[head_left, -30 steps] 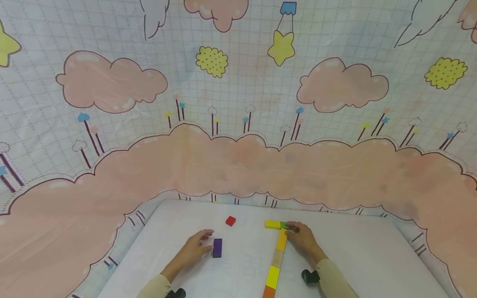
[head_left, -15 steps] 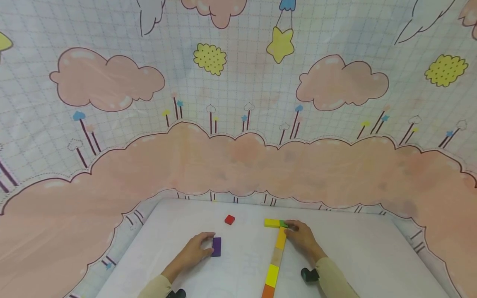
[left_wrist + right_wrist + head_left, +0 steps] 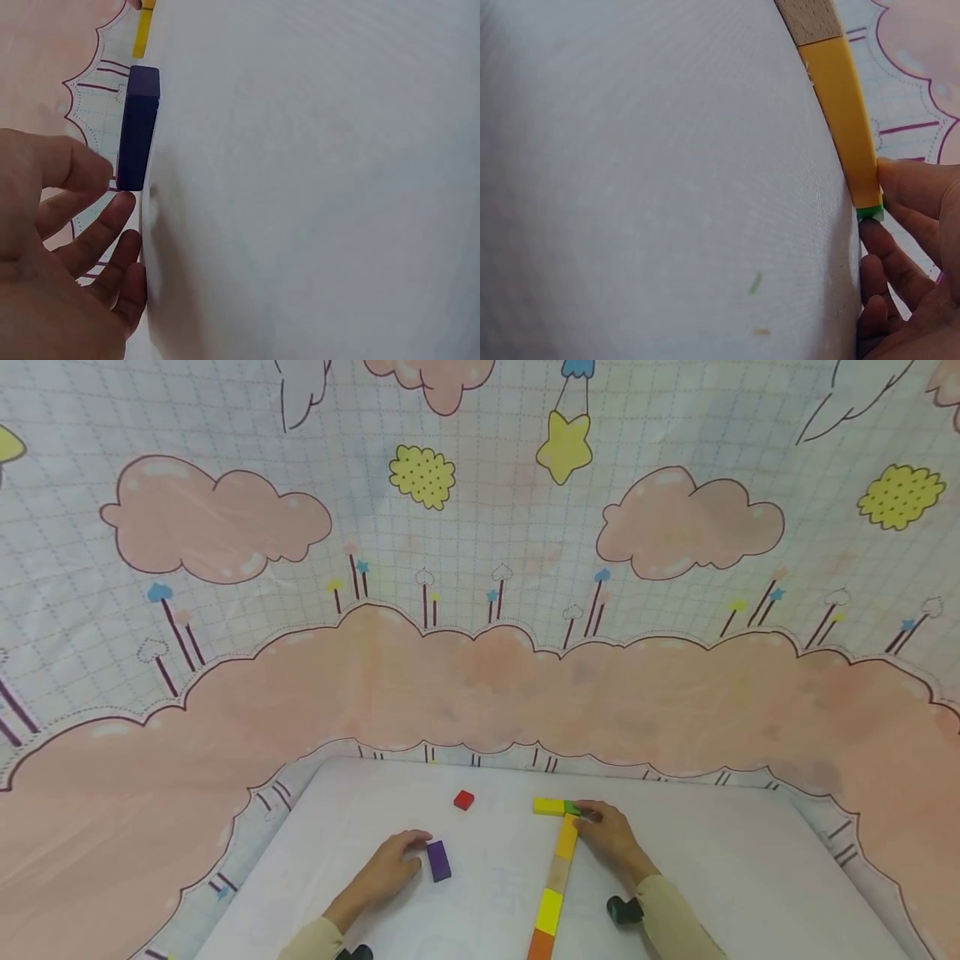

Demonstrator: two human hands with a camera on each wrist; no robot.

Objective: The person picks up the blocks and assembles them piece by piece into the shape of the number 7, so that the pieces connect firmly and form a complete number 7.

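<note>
A purple block (image 3: 438, 861) lies slightly slanted on the white table, left of centre. My left hand (image 3: 390, 864) is beside it; the index fingertip meets its upper left corner, and the thumb is apart from it in the head view. In the left wrist view the block (image 3: 139, 127) rises just past my fingertips. My right hand (image 3: 611, 839) rests at the far end of a row of blocks. Its fingertips touch a small green block (image 3: 572, 807), and the thumb lies against the orange-yellow block (image 3: 844, 120) beside it. Part of the green block is hidden by the fingers.
The row continues toward me with a plain wooden block (image 3: 558, 874), a yellow block (image 3: 549, 912) and an orange block (image 3: 541, 945). Another yellow block (image 3: 548, 807) adjoins the green one. A red block (image 3: 463, 800) lies alone farther back. A patterned cloth (image 3: 480, 685) hangs behind the table.
The purple block has turned, its near end swinging right, and my left thumb has come away from it. The right hand stays in place at the row's far end.
</note>
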